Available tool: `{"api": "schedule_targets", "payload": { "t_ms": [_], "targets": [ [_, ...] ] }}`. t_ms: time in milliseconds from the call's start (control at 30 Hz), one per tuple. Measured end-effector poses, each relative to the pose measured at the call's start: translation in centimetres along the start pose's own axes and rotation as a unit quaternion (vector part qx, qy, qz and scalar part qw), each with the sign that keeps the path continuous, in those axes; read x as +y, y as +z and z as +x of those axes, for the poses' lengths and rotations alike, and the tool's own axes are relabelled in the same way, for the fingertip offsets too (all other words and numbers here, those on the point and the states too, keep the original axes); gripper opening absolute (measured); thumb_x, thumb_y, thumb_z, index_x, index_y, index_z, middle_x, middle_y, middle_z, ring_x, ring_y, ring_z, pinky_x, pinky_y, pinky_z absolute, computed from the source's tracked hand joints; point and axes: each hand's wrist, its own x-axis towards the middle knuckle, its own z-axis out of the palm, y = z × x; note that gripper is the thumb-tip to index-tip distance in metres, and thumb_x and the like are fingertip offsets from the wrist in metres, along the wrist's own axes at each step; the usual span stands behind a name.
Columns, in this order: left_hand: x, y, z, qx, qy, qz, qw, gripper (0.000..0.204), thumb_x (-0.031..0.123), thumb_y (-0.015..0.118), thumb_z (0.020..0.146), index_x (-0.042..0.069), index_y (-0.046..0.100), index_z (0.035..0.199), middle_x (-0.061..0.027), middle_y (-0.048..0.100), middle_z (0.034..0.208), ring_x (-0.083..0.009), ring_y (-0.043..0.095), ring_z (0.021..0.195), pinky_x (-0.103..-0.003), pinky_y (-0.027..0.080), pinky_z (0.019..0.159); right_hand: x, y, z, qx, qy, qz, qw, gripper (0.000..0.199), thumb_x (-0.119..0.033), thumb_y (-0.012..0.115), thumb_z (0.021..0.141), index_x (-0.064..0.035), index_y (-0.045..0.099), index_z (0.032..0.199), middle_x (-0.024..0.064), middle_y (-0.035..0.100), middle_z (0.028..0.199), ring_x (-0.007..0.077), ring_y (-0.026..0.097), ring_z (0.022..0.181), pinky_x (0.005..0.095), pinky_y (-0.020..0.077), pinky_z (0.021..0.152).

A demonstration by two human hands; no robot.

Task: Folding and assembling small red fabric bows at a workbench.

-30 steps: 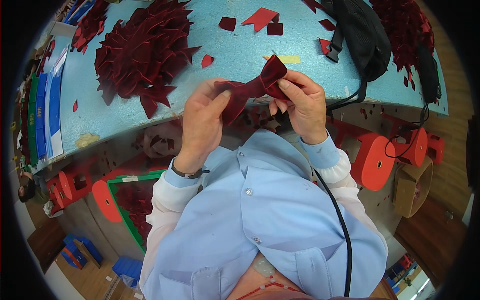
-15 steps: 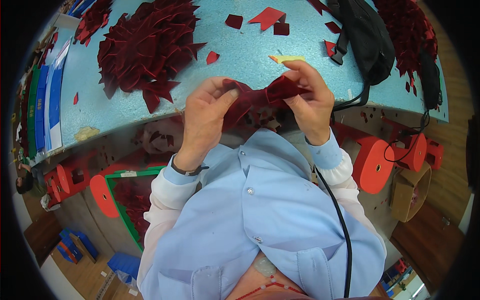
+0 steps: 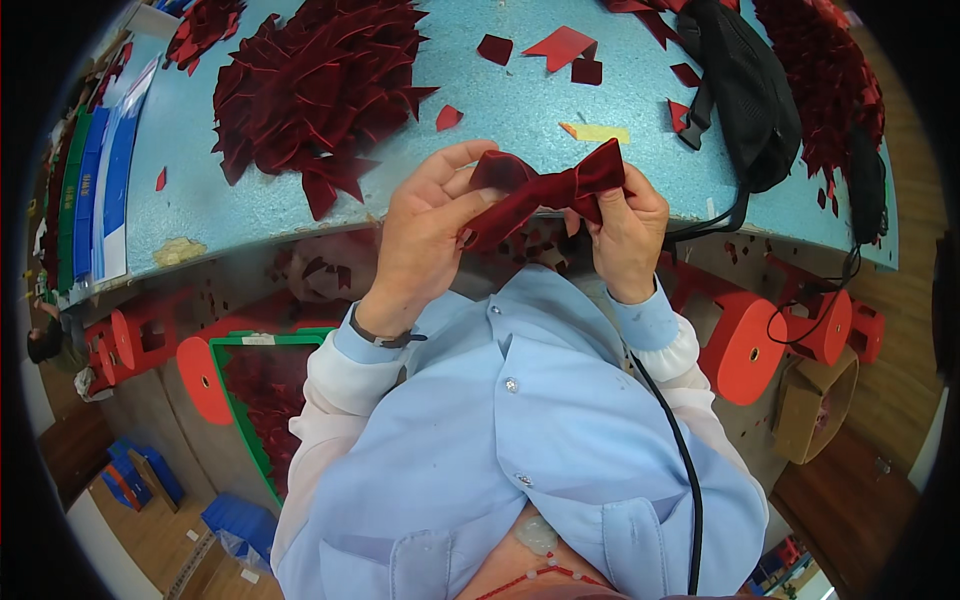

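Between my hands, just off the table's near edge, is a dark red velvet bow [image 3: 555, 188]. Its left loop and tail lie in my left hand [image 3: 425, 220], with the thumb pressed on the fabric and the fingers behind it. On the other side my right hand [image 3: 630, 235] pinches the right loop, thumb in front. The bow's middle knot shows between the two hands. Beyond my left hand, a large heap of dark red velvet bows [image 3: 320, 90] rests on the blue table [image 3: 490, 105].
Velvet scraps [image 3: 560, 48] and a yellow strip [image 3: 600, 133] lie on the table. A black bag [image 3: 745, 110] stands right, beside another velvet heap [image 3: 825, 80]. Below are a green-rimmed crate [image 3: 225, 385] of velvet pieces, red stools [image 3: 745, 345] and a cardboard box [image 3: 815, 405].
The bow has tilted, its right loop now higher and its left side lower. My left hand has turned, showing more of the loop and tail. The view has shifted slightly.
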Motion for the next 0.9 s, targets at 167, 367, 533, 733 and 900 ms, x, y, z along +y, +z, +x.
{"api": "schedule_targets", "payload": {
  "t_ms": [167,367,533,733,900],
  "targets": [
    [-0.1,-0.2,-0.1,-0.007,0.026,0.018,0.999,0.029,0.003,0.056,0.087,-0.004,0.049,0.114,-0.0106,0.062,0.100,-0.0150,0.061,0.092,-0.026,0.052,0.077,-0.2,0.2,-0.1,-0.008,0.002,0.033,0.999,0.025,-0.021,0.053,0.092,0.0038,0.057,0.095,0.0056,0.060,0.074,0.0054,0.043,0.049,0.0188,0.0343,0.044],
    [-0.5,-1.5,-0.1,-0.022,0.004,-0.015,1.000,0.022,0.010,0.055,0.089,-0.002,0.054,0.107,-0.0058,0.062,0.090,-0.0105,0.059,0.077,-0.024,0.050,0.071,-0.2,0.5,-0.2,-0.032,0.043,0.074,0.996,0.025,-0.021,0.053,0.092,0.0034,0.057,0.095,0.0057,0.060,0.074,0.0060,0.045,0.049,0.0193,0.0351,0.044],
    [-0.3,-2.0,0.3,-0.065,-0.022,-0.067,0.995,0.022,0.016,0.049,0.093,-0.002,0.052,0.105,-0.0089,0.061,0.097,-0.0147,0.062,0.082,-0.028,0.052,0.078,0.1,0.7,-0.7,0.002,-0.078,0.032,0.996,0.023,-0.019,0.053,0.092,0.0039,0.056,0.097,0.0068,0.061,0.076,0.0076,0.050,0.052,0.0191,0.0375,0.046],
    [1.8,-1.6,1.0,-0.039,-0.076,-0.037,0.996,0.020,0.012,0.049,0.092,-0.002,0.053,0.105,-0.0068,0.061,0.095,-0.0125,0.061,0.081,-0.025,0.049,0.075,0.1,0.4,-1.2,0.018,-0.172,-0.085,0.981,0.022,-0.015,0.053,0.092,0.0052,0.056,0.102,0.0078,0.062,0.078,0.0089,0.054,0.058,0.0195,0.0407,0.048],
    [2.7,-1.1,0.5,-0.051,-0.022,0.040,0.998,0.022,0.001,0.051,0.087,-0.004,0.051,0.108,-0.0094,0.062,0.100,-0.0137,0.062,0.086,-0.023,0.049,0.075,0.3,0.2,-1.0,0.022,-0.186,-0.086,0.978,0.024,-0.014,0.053,0.092,0.0059,0.055,0.106,0.0088,0.062,0.080,0.0100,0.056,0.061,0.0207,0.0429,0.050]
  ]
}}
